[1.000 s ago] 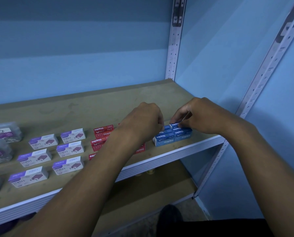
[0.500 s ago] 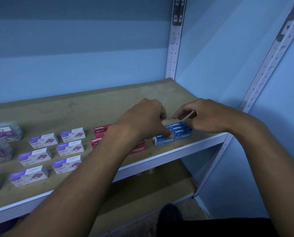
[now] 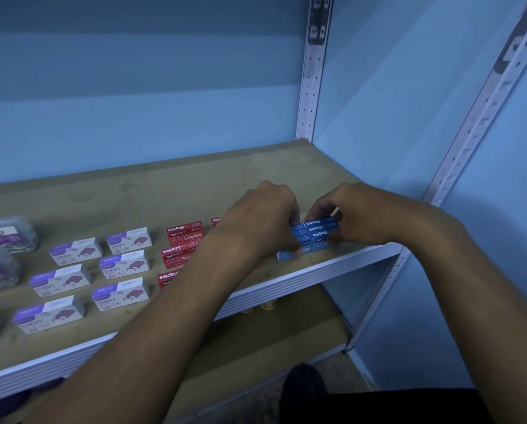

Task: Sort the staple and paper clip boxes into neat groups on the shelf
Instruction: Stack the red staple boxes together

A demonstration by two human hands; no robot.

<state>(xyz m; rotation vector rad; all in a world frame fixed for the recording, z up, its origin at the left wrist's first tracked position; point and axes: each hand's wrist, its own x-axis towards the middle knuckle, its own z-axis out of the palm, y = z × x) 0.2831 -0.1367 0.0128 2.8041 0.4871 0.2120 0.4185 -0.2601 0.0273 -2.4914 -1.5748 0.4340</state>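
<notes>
Both hands work the blue boxes (image 3: 312,237), which sit packed together right of centre near the front edge of the shelf (image 3: 164,191). The left hand (image 3: 262,218) and the right hand (image 3: 363,215) curl their fingers onto the cluster's opposite ends. Red boxes (image 3: 184,237) lie left of centre. Purple boxes (image 3: 124,264) stand in two rows at lower left; clear paper clip boxes (image 3: 8,234) line the left edge.

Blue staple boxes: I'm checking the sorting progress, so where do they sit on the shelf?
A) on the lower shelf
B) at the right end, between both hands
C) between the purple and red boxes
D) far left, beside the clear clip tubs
B: the blue staple boxes lie near the shelf front at its right end, with the left hand and right hand on either side.
</notes>
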